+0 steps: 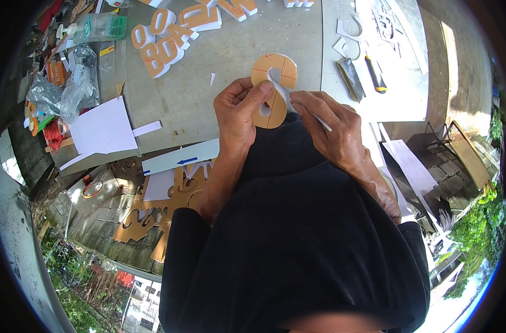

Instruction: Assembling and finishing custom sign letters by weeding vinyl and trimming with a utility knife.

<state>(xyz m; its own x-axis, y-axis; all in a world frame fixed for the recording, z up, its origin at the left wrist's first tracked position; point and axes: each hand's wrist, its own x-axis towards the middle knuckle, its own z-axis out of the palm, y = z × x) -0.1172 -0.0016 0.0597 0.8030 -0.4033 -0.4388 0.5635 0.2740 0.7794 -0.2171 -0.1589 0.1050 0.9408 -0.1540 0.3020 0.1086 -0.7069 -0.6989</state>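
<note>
Frame centre: left hand (239, 111) pinches the orange figure-eight cutout (273, 91); right hand (330, 130) grips a thin white strip (297, 102) against its edge. Best press steadily, following the curve. Beyond, upper left: finished letters (169, 39).

place: open-air sign workshop | evidence: cut-out foam letters (169, 39) on workbench (253, 33), utility knife (376, 75), offcuts (153, 211)

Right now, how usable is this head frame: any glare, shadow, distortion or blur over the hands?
Head view: strong fisheye bending, black rim at the corners. Sun glare washes out the white sheet at upper right. The left hand, right hand and orange figure-eight cutout are sharp and evenly lit; a dark garment fills the lower centre.
</note>
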